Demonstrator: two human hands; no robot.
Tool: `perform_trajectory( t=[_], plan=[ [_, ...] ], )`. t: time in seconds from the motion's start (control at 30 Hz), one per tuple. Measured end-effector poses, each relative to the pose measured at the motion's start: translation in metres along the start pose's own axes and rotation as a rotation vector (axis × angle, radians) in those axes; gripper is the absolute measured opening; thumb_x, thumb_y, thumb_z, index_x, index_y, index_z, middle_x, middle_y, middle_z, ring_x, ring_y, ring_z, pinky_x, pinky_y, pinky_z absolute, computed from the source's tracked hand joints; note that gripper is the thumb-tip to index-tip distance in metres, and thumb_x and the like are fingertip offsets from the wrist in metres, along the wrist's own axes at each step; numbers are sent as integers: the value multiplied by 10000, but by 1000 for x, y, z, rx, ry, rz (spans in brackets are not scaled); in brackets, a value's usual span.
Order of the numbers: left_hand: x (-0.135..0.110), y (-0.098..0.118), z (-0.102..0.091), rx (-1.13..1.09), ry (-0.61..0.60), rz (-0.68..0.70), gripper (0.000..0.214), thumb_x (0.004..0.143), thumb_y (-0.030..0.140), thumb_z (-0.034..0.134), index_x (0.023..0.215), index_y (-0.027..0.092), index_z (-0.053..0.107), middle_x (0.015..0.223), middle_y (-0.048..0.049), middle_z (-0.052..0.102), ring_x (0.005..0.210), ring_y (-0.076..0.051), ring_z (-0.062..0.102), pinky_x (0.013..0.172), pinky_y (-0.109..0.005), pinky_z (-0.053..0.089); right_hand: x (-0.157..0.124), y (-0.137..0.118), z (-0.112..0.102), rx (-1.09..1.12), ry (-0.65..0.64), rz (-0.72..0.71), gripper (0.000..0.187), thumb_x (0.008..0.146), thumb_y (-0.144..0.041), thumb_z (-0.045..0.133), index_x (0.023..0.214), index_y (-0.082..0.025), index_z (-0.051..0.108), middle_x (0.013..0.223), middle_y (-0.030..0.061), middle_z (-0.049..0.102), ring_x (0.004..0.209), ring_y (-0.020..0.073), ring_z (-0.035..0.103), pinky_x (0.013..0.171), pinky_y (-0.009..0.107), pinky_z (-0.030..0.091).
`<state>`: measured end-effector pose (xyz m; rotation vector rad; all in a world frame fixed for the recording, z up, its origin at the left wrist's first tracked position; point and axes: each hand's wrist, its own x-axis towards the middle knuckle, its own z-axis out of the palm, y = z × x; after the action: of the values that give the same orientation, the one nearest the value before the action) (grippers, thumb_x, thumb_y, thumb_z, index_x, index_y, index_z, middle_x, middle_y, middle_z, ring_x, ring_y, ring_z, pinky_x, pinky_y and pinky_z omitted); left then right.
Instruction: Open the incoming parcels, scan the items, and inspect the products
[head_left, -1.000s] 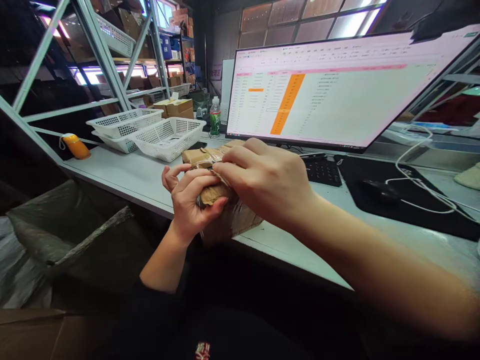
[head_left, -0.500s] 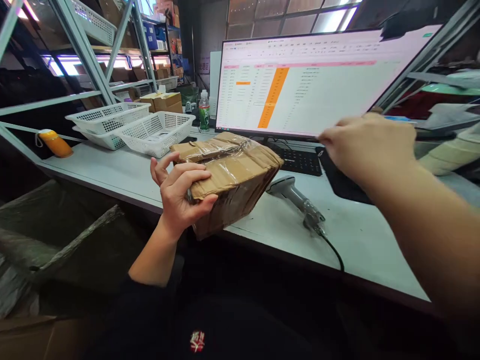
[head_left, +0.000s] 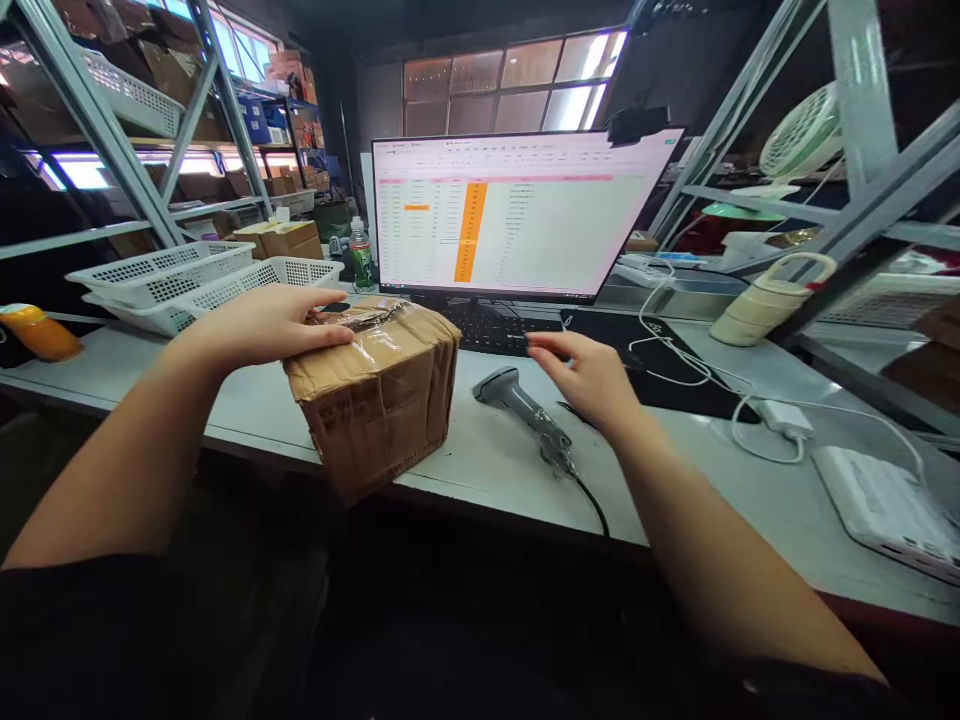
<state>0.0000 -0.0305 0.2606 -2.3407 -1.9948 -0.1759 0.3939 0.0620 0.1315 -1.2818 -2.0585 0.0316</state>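
Note:
A dented cardboard box (head_left: 382, 400) bound with clear tape stands near the table's front edge, its near corner jutting past it. My left hand (head_left: 277, 325) grips its top left edge, with fingers and thumb lying over the taped flaps. My right hand (head_left: 585, 375) is held above the table, right of the box, its fingers stretched toward the left and nothing visible in them. Below and left of that hand lies a grey barcode scanner (head_left: 525, 410) with plastic film around its handle. A thin dark object (head_left: 574, 410), too hidden to name, lies under the right hand.
Behind stand a monitor (head_left: 525, 220) and a black keyboard (head_left: 491, 330). White baskets (head_left: 266, 275), a green-labelled bottle (head_left: 361, 255) and an orange bottle (head_left: 41, 332) are at left. To the right are a mouse pad (head_left: 705, 380), white cables, a white power bank (head_left: 885, 510) and a beige cup (head_left: 765, 305).
My left hand has shifted from the box's left side onto its top. The box now sits more upright. My right hand has come down and left from before the monitor. The view has turned right.

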Motion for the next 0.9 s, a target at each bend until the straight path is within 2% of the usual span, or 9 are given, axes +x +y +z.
perform_trajectory(
  t=[0.1,0.17,0.23,0.33,0.5,0.63,0.73,0.83,0.9],
  plan=[
    [4,-6,1,-10,-23,32,739,909,767,437,1456,316,643,1386,-51,711,1237,-322,670,1039,-396,498,25,-77,-3,211,8,-422,375,1023,-451,563,1234,-237,787,1167,103,772,1110,258,686,995,408,513],
    [7,-12,3,-67,26,106,661,903,742,471,1357,330,718,1292,-52,753,1165,-298,696,994,-382,521,42,-117,-2,263,-30,-556,348,1031,-413,559,1199,-224,799,1142,112,761,1055,244,677,940,391,507],
    [12,-19,4,-142,94,175,604,878,719,533,1272,324,767,1200,-63,778,1099,-284,710,948,-370,541,59,-141,0,263,-105,-635,305,1016,-387,593,1110,-207,820,1131,118,755,1052,243,657,933,389,485],
    [18,-25,5,-245,121,205,536,855,695,587,1168,317,804,1102,-51,791,1031,-273,714,906,-359,555,77,-154,1,178,-241,-702,272,981,-403,653,1061,-201,816,1119,110,762,1072,265,623,946,404,449],
    [22,-24,0,-351,55,213,479,902,636,554,1136,302,805,1058,-32,781,990,-263,702,893,-373,561,83,-154,-6,70,-345,-680,400,977,-480,627,1227,-182,722,1134,135,740,1146,326,566,931,417,441],
    [26,-22,-9,-426,17,153,473,891,639,588,1047,256,817,956,-60,748,935,-269,694,861,-411,568,88,-159,-18,-6,-324,-677,576,860,-547,773,1320,-219,662,1086,115,727,1103,326,567,897,409,436],
    [34,-21,-17,-468,-37,63,490,893,649,597,956,217,821,845,-68,697,888,-275,697,829,-446,563,94,-170,-23,-113,-298,-760,515,811,-596,820,1188,-254,746,976,80,722,1124,328,558,931,430,411],
    [41,-23,-20,-474,-51,45,479,885,646,616,913,212,819,803,-66,670,893,-288,698,827,-474,558,98,-179,-20,-151,-185,-807,473,787,-619,835,1046,-225,797,956,78,710,1145,316,562,926,419,414],
    [43,-24,-21,-456,-32,47,457,861,641,655,891,214,816,803,-64,670,902,-292,697,830,-481,559,102,-183,-16,-111,-97,-801,464,750,-602,863,1027,-234,808,950,57,715,1069,282,606,876,390,437]
  ],
)
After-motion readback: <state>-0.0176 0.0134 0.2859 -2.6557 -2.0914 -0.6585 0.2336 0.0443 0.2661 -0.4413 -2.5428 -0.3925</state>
